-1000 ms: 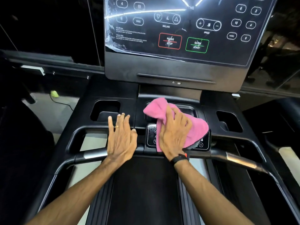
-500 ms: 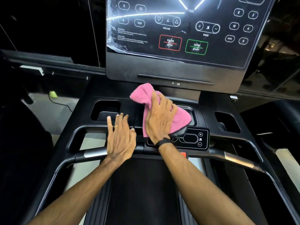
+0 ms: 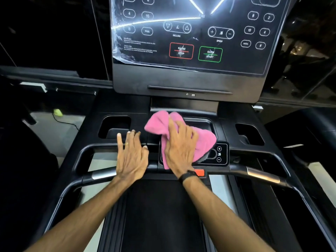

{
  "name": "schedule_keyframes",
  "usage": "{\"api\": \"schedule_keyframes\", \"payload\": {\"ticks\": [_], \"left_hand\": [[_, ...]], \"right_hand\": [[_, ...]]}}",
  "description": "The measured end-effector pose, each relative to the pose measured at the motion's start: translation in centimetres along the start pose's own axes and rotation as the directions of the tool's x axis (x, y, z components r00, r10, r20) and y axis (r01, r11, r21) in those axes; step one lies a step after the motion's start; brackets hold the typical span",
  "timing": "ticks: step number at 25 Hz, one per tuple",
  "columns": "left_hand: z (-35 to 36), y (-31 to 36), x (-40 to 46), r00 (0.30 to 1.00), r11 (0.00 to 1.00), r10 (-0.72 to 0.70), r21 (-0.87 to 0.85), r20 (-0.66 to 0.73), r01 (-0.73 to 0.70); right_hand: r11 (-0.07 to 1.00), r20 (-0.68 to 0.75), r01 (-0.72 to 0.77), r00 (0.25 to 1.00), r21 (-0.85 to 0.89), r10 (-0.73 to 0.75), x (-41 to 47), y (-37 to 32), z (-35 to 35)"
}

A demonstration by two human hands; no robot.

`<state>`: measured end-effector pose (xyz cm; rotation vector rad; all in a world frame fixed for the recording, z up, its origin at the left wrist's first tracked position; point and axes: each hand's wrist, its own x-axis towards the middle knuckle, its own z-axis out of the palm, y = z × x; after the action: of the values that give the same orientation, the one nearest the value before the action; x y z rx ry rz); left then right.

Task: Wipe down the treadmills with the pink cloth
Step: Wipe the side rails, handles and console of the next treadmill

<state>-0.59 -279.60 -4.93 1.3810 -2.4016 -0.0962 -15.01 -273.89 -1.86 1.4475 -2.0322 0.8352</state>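
Two hands, right hand (image 3: pixel 180 151) pressing one pink cloth (image 3: pixel 203 140).

left hand (image 3: pixel 131 157): laid flat, palm down, fingers spread | right hand (image 3: pixel 179 148): pressed flat, palm down | both forearms extended forward

The pink cloth (image 3: pixel 203 142) is soft and bunched, spread over the left part of the small control panel at the centre of the treadmill (image 3: pixel 236 110), its far end crumpled upward toward the tray. The treadmill is black, with a glossy touch console far and a dark belt near.
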Motion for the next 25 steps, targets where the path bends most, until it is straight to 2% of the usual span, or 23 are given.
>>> {"api": "schedule_keyframes", "payload": {"ticks": [2, 6, 8, 10, 12, 16, 21, 25], "left_hand": [[0.0, 0.0, 0.1, 1.000, 1.000, -0.002, -0.016, -0.002, 0.002], [0.0, 0.0, 0.0, 1.000, 0.999, -0.019, -0.044, 0.010, 0.020], [0.1, 0.0, 0.0, 1.000, 0.999, -0.021, -0.040, 0.017, 0.022], [0.2, 0.0, 0.0, 0.999, 0.999, -0.024, -0.044, 0.024, 0.025], [0.2, 0.0, 0.1, 1.000, 0.999, -0.017, -0.046, 0.021, 0.018], [0.2, -0.1, -0.1, 1.000, 0.999, -0.011, -0.046, 0.014, 0.012], [0.2, 0.0, 0.0, 1.000, 0.999, -0.013, -0.047, 0.007, 0.013], [0.0, 0.1, -0.1, 1.000, 0.999, -0.014, -0.052, -0.022, 0.013]], "right_hand": [[0.999, 0.001, 0.049, 0.999, -0.019, -0.049, 0.1, 1.7, -0.5], [0.975, -0.018, -0.178, 0.984, -0.136, 0.177, 4.9, 5.7, -0.8], [0.980, -0.039, -0.169, 0.985, -0.107, 0.166, 3.1, 6.7, -1.4], [0.992, -0.036, -0.099, 0.995, -0.077, 0.096, -0.6, 7.0, -2.4], [0.994, -0.021, -0.068, 0.998, -0.083, 0.067, -0.2, 8.4, -2.7], [0.957, -0.057, -0.263, 0.964, -0.119, 0.258, 4.0, 11.3, -2.7], [0.979, -0.080, -0.185, 0.981, -0.089, 0.178, -1.5, 12.4, -3.6], [0.927, -0.108, -0.349, 0.935, -0.138, 0.337, 0.6, 11.5, -2.9]]}}
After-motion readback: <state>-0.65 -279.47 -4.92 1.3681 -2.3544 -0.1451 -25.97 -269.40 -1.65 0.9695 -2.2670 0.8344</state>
